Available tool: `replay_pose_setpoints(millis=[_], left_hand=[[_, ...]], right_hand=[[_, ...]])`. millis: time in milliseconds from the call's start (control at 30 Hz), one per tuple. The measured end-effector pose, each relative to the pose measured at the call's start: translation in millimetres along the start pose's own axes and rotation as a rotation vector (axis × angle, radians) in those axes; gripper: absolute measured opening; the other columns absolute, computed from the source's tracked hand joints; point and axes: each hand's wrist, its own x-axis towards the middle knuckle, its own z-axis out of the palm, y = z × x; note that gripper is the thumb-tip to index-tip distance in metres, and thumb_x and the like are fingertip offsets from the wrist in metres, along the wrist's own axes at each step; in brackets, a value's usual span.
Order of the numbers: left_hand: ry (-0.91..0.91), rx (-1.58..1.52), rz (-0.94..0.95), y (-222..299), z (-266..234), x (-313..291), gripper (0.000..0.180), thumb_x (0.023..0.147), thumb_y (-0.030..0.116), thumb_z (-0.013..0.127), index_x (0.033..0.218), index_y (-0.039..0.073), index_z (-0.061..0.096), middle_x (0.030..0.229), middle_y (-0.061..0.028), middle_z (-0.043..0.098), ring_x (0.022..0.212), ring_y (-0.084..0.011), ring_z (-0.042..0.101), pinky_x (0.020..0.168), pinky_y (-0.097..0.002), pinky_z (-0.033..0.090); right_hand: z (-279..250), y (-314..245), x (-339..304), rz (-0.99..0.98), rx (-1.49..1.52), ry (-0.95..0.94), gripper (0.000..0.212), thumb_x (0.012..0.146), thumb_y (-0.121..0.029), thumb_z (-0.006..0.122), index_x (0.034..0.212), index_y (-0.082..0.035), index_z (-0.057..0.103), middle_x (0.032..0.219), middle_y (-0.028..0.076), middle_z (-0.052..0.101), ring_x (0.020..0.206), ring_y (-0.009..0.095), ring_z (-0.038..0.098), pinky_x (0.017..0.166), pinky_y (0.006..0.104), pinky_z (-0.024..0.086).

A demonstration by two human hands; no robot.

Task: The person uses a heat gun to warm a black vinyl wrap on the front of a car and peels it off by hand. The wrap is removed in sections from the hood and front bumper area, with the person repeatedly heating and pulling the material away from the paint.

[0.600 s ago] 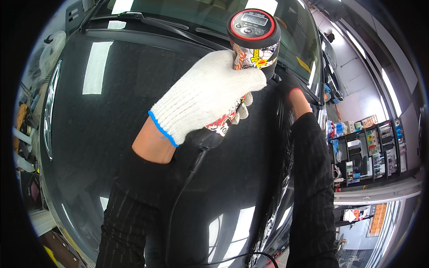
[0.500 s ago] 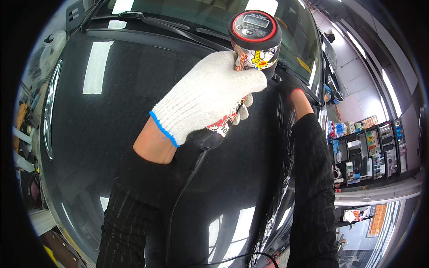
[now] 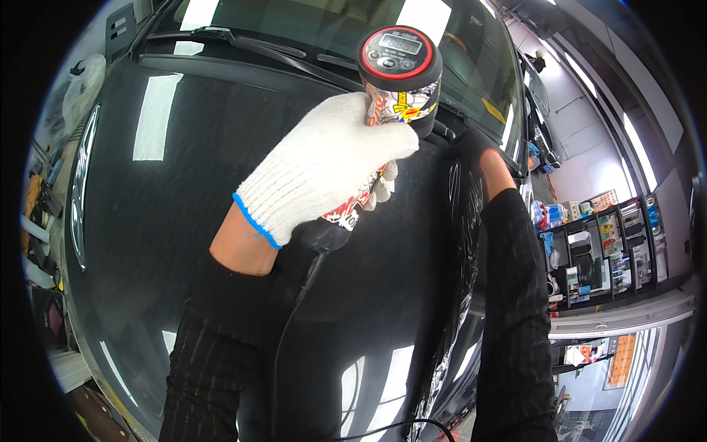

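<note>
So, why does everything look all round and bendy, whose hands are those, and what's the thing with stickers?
There's no robot here, just a person. The camera sits on their head and looks down, so you see almost what they see. Its very wide lens makes straight edges curve.

The left hand, in a white knitted glove with a blue edge, holds a corded tool. The tool has bright stickers and a round end with a little screen.

The right hand wears a black glove. It is near the top of some shiny, wrinkled film, but I can't tell if it's gripping it.

The big dark surface is a car's hood. Off to the right are shelves full of small things.
</note>
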Motion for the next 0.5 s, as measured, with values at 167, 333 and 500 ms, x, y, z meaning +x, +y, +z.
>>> replay_pose_setpoints(millis=[167, 333, 500], left_hand=[[-0.044, 0.018, 0.011, 4, -6, -3, 0.027, 0.098, 0.020, 0.069, 0.113, -0.002, 0.063, 0.077, -0.0065, 0.066, 0.065, -0.0135, 0.067, 0.059, -0.0294, 0.059], [-0.020, 0.049, 0.020, 3, -9, -5, 0.025, 0.098, 0.019, 0.068, 0.112, -0.002, 0.063, 0.078, -0.0069, 0.066, 0.065, -0.0129, 0.066, 0.058, -0.0283, 0.059], [-0.018, 0.011, 0.008, 2, -10, -4, 0.025, 0.099, 0.019, 0.069, 0.113, -0.002, 0.062, 0.078, -0.0065, 0.066, 0.065, -0.0126, 0.066, 0.057, -0.0271, 0.058]], right_hand=[[3, -16, 9, 0.023, -0.278, 0.048, 0.035, 0.083, -0.029, 0.080, 0.105, -0.002, 0.082, 0.108, 0.027, 0.077, 0.105, 0.044, 0.075, 0.094, 0.0471, 0.058], [17, -12, 9, 0.073, -0.174, 0.139, 0.034, 0.088, -0.019, 0.072, 0.119, -0.006, 0.080, 0.120, 0.027, 0.075, 0.115, 0.043, 0.072, 0.100, 0.0478, 0.056], [21, -14, 11, 0.088, -0.182, 0.161, 0.032, 0.090, -0.016, 0.068, 0.117, -0.003, 0.079, 0.121, 0.028, 0.075, 0.117, 0.043, 0.072, 0.101, 0.0482, 0.056]])
